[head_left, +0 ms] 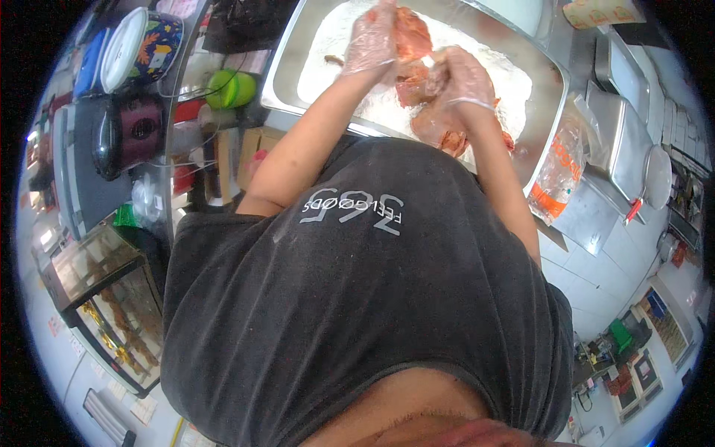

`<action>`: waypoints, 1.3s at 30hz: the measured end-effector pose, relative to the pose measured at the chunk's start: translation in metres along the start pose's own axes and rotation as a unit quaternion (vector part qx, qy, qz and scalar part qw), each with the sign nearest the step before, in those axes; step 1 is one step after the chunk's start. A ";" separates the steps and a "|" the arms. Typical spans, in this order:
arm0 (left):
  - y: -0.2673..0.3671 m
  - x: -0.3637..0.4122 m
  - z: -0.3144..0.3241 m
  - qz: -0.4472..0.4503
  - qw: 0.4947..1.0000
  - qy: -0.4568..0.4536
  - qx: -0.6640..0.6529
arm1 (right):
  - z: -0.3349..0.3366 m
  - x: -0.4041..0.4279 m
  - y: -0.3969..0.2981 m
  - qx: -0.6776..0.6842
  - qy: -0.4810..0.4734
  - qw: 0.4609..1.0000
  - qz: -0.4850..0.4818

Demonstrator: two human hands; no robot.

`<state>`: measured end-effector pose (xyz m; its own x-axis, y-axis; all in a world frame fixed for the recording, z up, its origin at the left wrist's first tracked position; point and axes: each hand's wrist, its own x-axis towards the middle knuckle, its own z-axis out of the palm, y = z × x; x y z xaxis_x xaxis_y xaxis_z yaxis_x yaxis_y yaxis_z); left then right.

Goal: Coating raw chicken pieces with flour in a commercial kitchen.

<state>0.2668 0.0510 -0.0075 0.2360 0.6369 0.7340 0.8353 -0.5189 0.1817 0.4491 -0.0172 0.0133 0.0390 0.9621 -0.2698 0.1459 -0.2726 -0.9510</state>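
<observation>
A deep stainless steel tray [534, 76] lies before me with white flour-like powder [324, 78] spread over its bottom. Clear plastic gloves cover both my hands. At the tray's far side, my left hand [368, 42] grips a large red-coated piece of raw meat [412, 34]. My right hand [465, 78] is closed at the edge of a second meat piece [412, 85], partly dusted white; its fingertips are blurred. More meat pieces [453, 143] rest in the powder at the near side, partly hidden by my right forearm.
Right of the tray lie a clear plastic bag [560, 167] with orange print and a metal lid-like sheet [631, 134]. A red-handled tool [633, 211] sits near its edge. To the left are a green container [230, 89], a patterned tub [153, 50] and a glass display case [120, 324].
</observation>
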 end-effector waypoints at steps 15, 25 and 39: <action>0.040 0.037 -0.047 -0.004 0.978 -0.165 -0.131 | 0.011 0.002 -0.022 -0.348 0.085 0.880 -0.311; 0.060 0.014 -0.039 0.008 0.992 -0.060 -0.108 | 0.022 -0.009 -0.039 0.441 -0.026 0.888 0.126; -0.044 0.017 -0.058 -0.179 0.898 -0.397 -0.064 | -0.049 0.071 -0.040 -0.305 0.053 0.949 -0.064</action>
<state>0.2055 0.0514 0.0347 0.2857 0.9553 -0.0756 0.8763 -0.2285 0.4242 0.4944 0.0623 0.0392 0.0767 0.9909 -0.1106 0.6995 -0.1325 -0.7022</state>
